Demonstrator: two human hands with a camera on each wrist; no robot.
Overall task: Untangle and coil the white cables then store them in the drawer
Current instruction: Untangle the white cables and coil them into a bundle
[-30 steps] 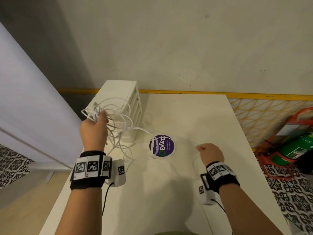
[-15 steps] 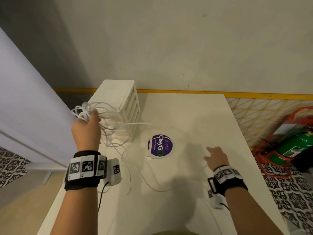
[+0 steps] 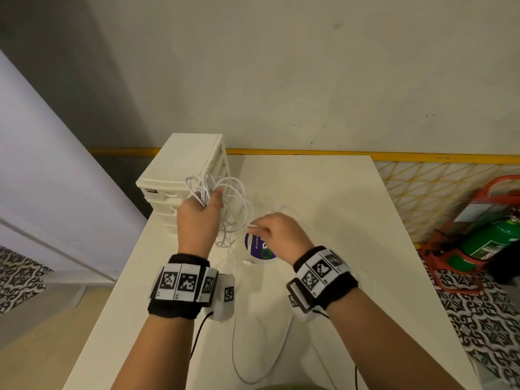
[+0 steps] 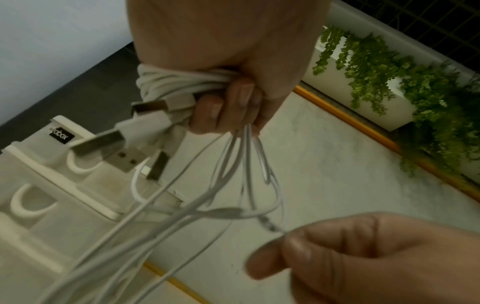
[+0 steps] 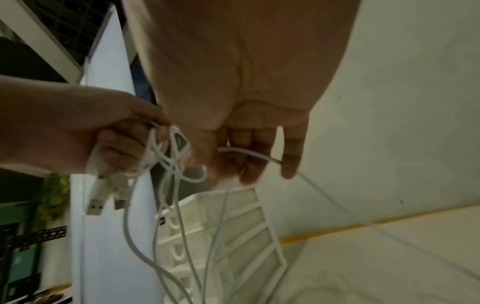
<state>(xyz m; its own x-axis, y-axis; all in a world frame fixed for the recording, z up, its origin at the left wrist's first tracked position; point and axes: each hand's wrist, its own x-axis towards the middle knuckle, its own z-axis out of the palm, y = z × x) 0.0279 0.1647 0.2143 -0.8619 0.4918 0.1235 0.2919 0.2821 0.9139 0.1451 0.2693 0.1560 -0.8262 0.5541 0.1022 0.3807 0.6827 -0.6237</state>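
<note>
My left hand (image 3: 201,211) is raised in front of the white drawer unit (image 3: 180,170) and grips a tangled bundle of white cables (image 3: 225,190). In the left wrist view the fingers (image 4: 228,102) curl round the cables (image 4: 166,82), and three USB plugs (image 4: 109,148) stick out of the fist. Just to its right, my right hand (image 3: 267,230) pinches one thin strand (image 5: 259,154) between thumb and fingers (image 4: 298,253). More cable hangs to the table (image 3: 323,206) and loops toward its near edge (image 3: 253,375). All drawers look closed.
A round purple disc (image 3: 260,247) lies on the table under my right hand. A green fire extinguisher (image 3: 489,243) in a red stand sits on the floor at the right. The wall runs behind the table, and a light panel (image 3: 42,178) stands at the left.
My right hand left the table's right side, rose next to the left hand and took hold of a strand. My left hand moved right with the bundle, in front of the drawer unit.
</note>
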